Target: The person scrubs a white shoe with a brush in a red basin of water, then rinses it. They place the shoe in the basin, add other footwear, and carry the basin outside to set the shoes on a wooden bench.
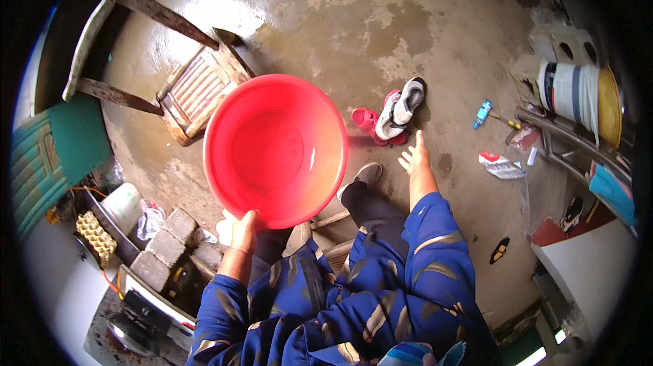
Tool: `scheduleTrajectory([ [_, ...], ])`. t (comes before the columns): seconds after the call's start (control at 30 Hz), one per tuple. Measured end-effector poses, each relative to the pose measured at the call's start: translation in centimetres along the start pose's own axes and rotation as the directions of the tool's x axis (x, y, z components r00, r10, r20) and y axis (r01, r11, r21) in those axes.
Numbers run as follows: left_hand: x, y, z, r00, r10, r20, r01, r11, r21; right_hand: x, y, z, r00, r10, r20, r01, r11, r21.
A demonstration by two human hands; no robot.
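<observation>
My left hand (242, 231) grips the near rim of a red plastic basin (268, 146), which is tilted so that its bare inside faces up at me. Apart from the basin, my right hand (419, 158) reaches forward with its fingers spread and nothing in them. Just beyond those fingers, a pair of white-and-grey shoes (400, 111) rests on pink-red footwear (366, 119) on the concrete floor. Part of a wooden chair (201, 93) with a slatted seat is covered by the basin's far left edge.
Grey blocks (166, 246), a white bucket (122, 205) and a yellow egg tray (96, 238) lie at the left. On the right are a blue bottle (482, 114), a crumpled wrapper (501, 166) and a metal rack (561, 141). Wet patches (400, 29) mark the floor.
</observation>
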State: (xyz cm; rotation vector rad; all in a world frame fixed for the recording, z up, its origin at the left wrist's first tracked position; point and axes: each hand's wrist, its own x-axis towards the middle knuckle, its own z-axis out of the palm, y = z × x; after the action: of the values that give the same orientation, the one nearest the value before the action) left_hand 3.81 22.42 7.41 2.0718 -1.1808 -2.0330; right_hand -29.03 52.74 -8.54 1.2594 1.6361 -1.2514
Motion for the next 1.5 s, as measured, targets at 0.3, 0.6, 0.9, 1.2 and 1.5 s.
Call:
scheduleTrajectory([
  [0.3, 7.1, -3.3, 1.5, 0.997, 0.003, 0.083, -0.014, 0.992, 0.129, 12.0, -2.3, 2.6, 0.988, 0.050, -0.146, -0.051, 0.999, -0.007],
  [0.6, 10.0, -3.4, 1.8, 0.973, 0.172, 0.152, -0.191, 0.975, 0.116, 15.1, -1.5, 4.2, 0.959, 0.270, 0.092, -0.264, 0.962, -0.072],
  [0.9, 10.9, -3.3, 4.0, 0.938, 0.230, 0.258, -0.189, 0.967, -0.172, 16.4, 2.1, 5.5, 0.977, 0.068, 0.203, -0.078, 0.996, 0.042],
  [1.2, 11.5, -3.8, 4.1, 0.957, 0.064, 0.281, -0.024, 0.989, -0.144, 15.9, 1.3, 0.6, 0.973, 0.037, 0.226, -0.051, 0.997, 0.058],
  [1.5, 12.1, -4.4, 3.8, 0.947, 0.124, 0.297, -0.061, 0.975, -0.215, 6.6, 0.1, 2.5, 0.838, -0.330, 0.435, 0.234, 0.937, 0.261],
])
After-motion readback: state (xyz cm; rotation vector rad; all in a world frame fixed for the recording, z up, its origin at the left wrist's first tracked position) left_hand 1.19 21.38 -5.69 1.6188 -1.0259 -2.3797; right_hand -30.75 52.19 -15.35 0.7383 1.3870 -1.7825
